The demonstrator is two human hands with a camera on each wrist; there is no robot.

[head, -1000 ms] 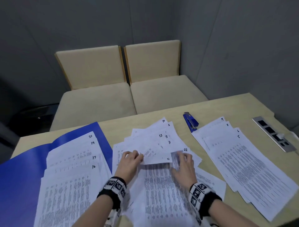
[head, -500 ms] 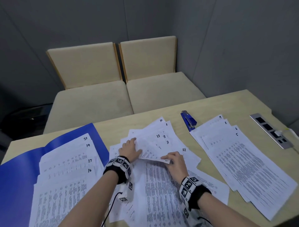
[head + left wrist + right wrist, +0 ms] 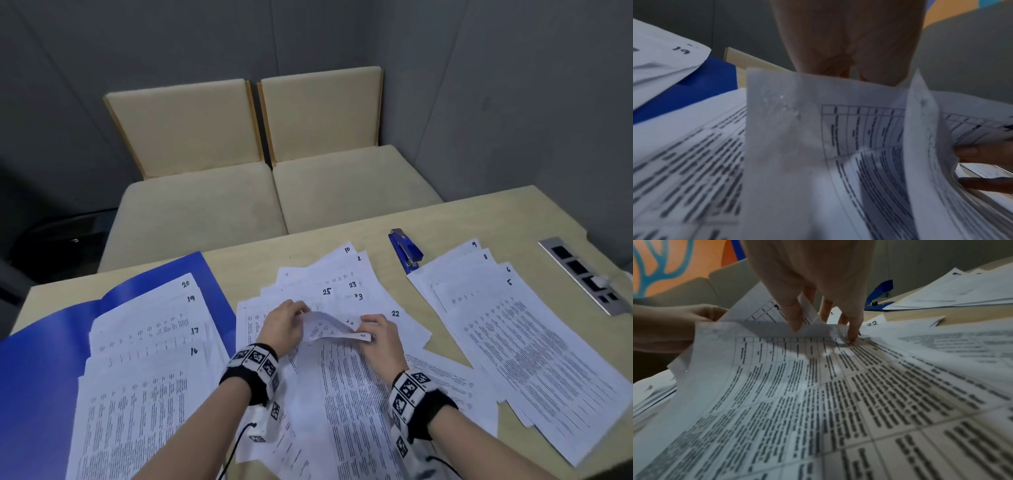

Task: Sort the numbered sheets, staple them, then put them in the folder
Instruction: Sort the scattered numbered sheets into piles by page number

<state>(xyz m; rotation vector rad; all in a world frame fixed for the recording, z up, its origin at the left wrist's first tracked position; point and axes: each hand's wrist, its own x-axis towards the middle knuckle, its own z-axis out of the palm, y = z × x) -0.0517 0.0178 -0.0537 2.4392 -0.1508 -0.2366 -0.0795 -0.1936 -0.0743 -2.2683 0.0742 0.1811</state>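
Sheets at the middle of the surface (image 3: pixel 462 219) have been disturbed: half a second ago the top page of the unsorted pile (image 3: pixel 342 377) lay nearly flat under both hands, and now its far edge is peeled up and curled between them, uncovering pages marked 25 and 23 beneath. The left hand (image 3: pixel 282 323) pinches the lifted page (image 3: pixel 329 327) at its ten o'clock corner, and the right hand (image 3: pixel 378 334) pinches the two o'clock corner, other fingertips (image 3: pixel 853 335) pressing the pile. Sorting is plainly unfinished. A stack running 16 to 20 (image 3: pixel 144 349) lies on the open blue folder (image 3: pixel 41 359) at nine o'clock, another stack of 5 to 9 (image 3: pixel 513 329) sits at three o'clock, and the blue stapler (image 3: pixel 406 251) waits untouched at one o'clock.
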